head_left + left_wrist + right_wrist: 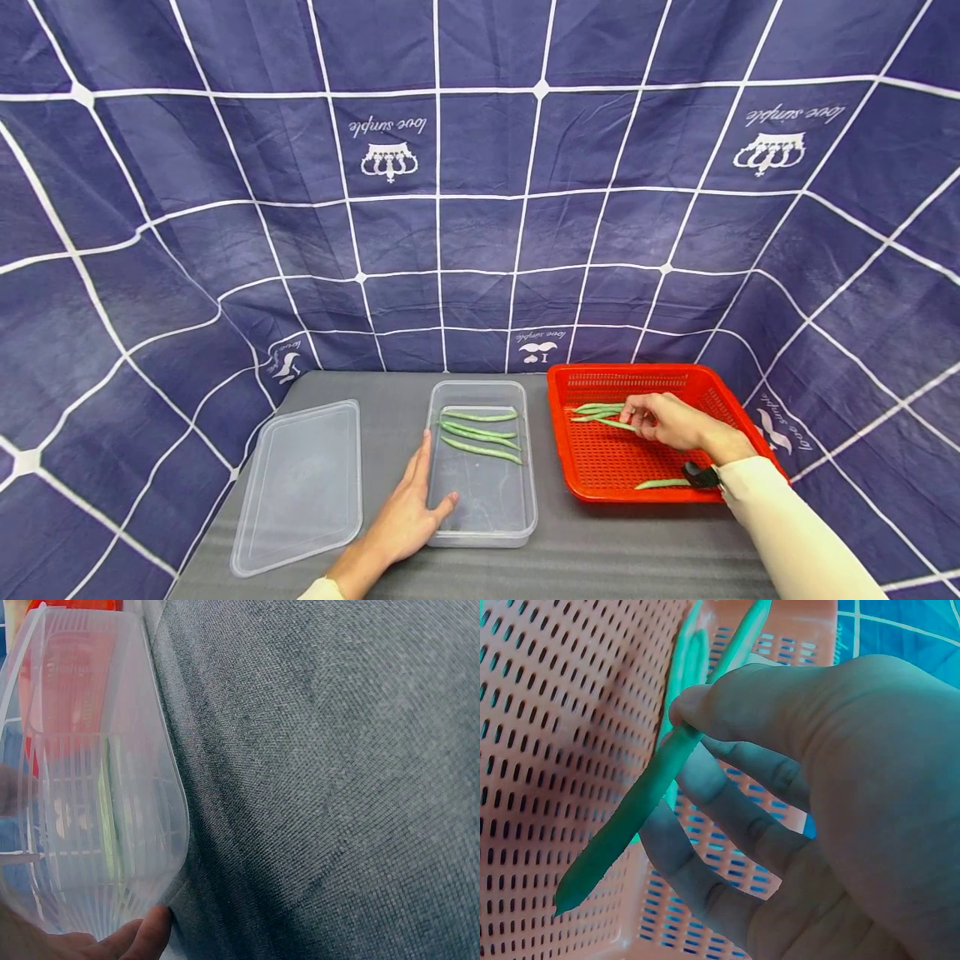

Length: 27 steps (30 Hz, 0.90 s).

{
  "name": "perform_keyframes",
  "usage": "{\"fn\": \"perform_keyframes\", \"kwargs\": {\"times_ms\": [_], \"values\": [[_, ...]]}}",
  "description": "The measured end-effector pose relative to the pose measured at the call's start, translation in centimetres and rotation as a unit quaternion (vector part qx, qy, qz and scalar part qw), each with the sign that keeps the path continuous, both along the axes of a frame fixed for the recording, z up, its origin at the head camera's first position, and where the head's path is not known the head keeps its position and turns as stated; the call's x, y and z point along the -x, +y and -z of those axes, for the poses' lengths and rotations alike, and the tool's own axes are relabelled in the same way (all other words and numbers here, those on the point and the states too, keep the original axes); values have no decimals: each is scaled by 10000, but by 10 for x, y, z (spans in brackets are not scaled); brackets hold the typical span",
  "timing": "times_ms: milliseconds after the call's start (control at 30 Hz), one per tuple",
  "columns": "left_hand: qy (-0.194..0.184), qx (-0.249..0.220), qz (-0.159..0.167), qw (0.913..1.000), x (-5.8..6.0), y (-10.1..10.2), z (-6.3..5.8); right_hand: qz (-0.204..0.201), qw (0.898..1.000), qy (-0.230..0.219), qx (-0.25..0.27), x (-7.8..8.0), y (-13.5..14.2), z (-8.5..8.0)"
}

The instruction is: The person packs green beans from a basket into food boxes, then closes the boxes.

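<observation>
While about four green beans [483, 452] lie crosswise in the far half of the clear plastic container [480, 504], several more remain in the red basket [600, 462], so the work is judged part done. Container: uncovered, standing on the grey table [390, 408] between lid and basket; near half of its floor bare. Lid [300, 487]: translucent, lying flat to the container's left, not fitted. Basket: perforated, at the right, holding a small cluster of beans [607, 407] toward its far left side, exact count hidden by overlap and the hand, plus one separate bean [660, 483] along the near side. Right hand [663, 421]: over the basket, grasping one bean [630, 810] between thumb and fingertips; that piece is not yet in the container. Left hand [405, 508]: fingers extended against the container's left wall, thumb over its rim, no bean held. Outstanding, by judgement: the grasped bean, the cluster and the separate piece; the lid, if meant as closure, also awaits fitting.
</observation>
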<state>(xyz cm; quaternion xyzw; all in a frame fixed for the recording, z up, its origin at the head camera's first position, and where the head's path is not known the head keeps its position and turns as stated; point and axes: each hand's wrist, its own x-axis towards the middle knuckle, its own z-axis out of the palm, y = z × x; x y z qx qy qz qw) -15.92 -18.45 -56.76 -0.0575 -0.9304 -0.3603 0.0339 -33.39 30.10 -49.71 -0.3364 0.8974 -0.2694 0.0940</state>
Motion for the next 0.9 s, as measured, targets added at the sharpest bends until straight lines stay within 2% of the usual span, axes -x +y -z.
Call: {"fn": "perform_keyframes", "kwargs": {"times_ms": [267, 467, 900], "values": [[-40, -43, 23, 10000, 0, 0, -2, -56, 9992, 381, -55, -4, -8, -10], [-67, -58, 16, 10000, 0, -1, -3, -146, 9986, 504, 7, -7, -15, -16], [78, -7, 16, 10000, 1, -2, 3, -305, 9963, 790, 152, -15, -30, -28]]}}
